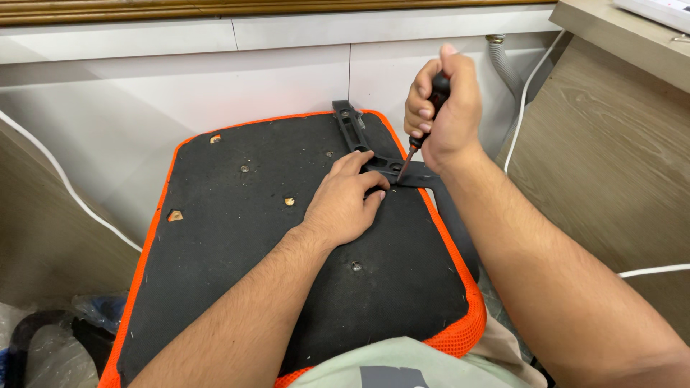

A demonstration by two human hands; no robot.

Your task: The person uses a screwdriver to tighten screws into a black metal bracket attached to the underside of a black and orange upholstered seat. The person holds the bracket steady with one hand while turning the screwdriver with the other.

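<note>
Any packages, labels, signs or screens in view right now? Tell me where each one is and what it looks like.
Plastic bag: bottom left on the floor beside the seat, clear and crumpled; contents not clear.
Shirt patch: bottom centre on the pale green shirt, a grey rectangular print, cut off by the frame.
White device: top right on the wooden counter, flat and white, only an edge visible; cannot tell if it has a screen.
No signs in view.

Both forearms are bare, with no sleeves showing; a pale green shirt (388, 359) (grey print on front) is worn.
</note>
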